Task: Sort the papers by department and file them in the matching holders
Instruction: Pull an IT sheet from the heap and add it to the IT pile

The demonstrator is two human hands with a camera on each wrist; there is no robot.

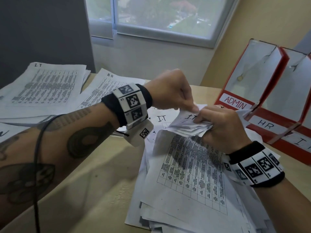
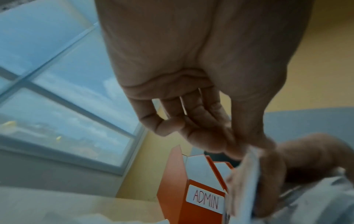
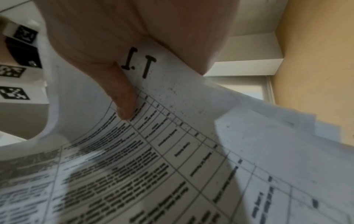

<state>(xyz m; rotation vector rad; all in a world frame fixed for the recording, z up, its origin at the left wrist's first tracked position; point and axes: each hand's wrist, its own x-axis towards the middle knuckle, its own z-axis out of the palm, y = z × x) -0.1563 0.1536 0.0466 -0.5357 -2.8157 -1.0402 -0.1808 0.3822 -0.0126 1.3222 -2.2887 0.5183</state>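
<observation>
Below the window, on the beige worktop (image 1: pixel 94 174), both hands pinch the bent top edges of the I.T papers (image 1: pixel 188 125) at frame centre, left hand (image 1: pixel 170 91) and right hand (image 1: pixel 223 126); thin, floppy sheets, probably best gripped near corners.

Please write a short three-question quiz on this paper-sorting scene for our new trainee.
1. True or false: the right hand grips a bundle of papers whose top sheet is marked I.T.
2. Which label is on the red holder farthest from the person? A) ADMIN B) HR C) SALES
3. Fill in: the left hand pinches the bundle's top ____ between its thumb and fingers.

Key: 1 true; 2 A; 3 sheet.
</observation>
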